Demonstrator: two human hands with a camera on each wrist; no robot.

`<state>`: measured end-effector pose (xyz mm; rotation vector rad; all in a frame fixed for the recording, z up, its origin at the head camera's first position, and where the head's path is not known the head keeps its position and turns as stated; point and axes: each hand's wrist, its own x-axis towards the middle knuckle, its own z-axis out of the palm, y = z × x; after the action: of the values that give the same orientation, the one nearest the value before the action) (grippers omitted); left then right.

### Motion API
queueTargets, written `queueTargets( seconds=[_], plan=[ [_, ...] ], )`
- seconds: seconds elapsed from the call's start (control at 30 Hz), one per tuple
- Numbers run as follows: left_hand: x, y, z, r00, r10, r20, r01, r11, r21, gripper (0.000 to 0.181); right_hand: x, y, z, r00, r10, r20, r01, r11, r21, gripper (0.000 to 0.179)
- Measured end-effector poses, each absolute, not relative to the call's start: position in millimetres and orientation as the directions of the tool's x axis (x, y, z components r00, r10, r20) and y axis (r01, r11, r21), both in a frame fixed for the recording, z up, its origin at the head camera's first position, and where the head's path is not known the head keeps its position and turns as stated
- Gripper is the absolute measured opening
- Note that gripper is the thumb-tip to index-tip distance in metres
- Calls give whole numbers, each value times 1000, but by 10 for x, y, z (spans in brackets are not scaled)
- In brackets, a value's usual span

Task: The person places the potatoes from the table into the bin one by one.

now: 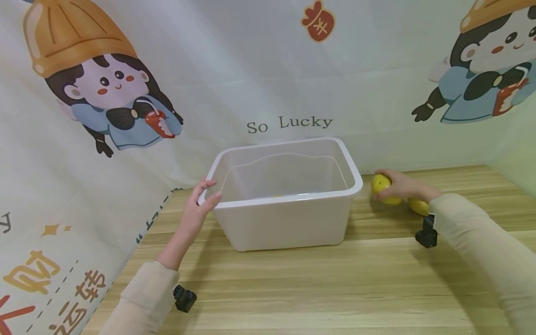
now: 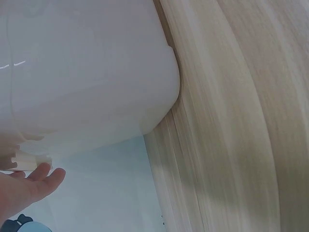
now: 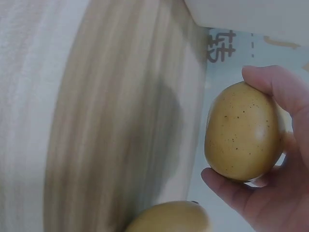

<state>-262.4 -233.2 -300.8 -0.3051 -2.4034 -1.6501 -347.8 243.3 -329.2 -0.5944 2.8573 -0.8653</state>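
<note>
A white plastic storage bin (image 1: 284, 221) stands upright on the wooden table. My left hand (image 1: 198, 202) grips its left rim; in the left wrist view the fingers (image 2: 41, 181) show beside the bin's wall (image 2: 87, 72). To the right of the bin, my right hand (image 1: 398, 185) holds a yellow fruit (image 1: 381, 184) with small dark specks. The right wrist view shows that fruit (image 3: 241, 130) between thumb and fingers, above the table. A second yellow fruit (image 1: 418, 206) lies near the right wrist, partly hidden by it. Something small and yellow (image 1: 278, 196) shows inside the bin, mostly hidden by the front rim.
Behind the table (image 1: 284, 288) hangs a printed cloth (image 1: 209, 83) with cartoon figures and lettering, and it also covers the left side. A small black device (image 1: 184, 298) is at the left wrist, another black device (image 1: 427, 231) at the right.
</note>
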Motion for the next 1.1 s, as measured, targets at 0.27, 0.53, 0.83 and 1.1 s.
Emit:
queueTargets(
  seconds=[0.27, 0.53, 0.83, 1.1],
  plan=[
    [-2630, -2337, -3015, -956, 57, 288, 290, 336, 896, 45, -3461, 2454, -3134, -921, -389, 5, -337, 790, -512, 78],
    [-2626, -2336, -3010, -955, 59, 290, 292, 334, 896, 44, -3488, 2471, -2963, -916, -399, -50, -318, 795, -517, 81],
    [-2626, -2345, -3002, -955, 63, 290, 293, 339, 894, 44, -3499, 2428, -2710, -911, -407, -73, -319, 805, -501, 81],
    [-2625, -2336, -3005, -956, 53, 289, 289, 348, 892, 45, -3512, 2337, -2511, -896, -439, -63, -356, 797, -488, 79]
  ],
)
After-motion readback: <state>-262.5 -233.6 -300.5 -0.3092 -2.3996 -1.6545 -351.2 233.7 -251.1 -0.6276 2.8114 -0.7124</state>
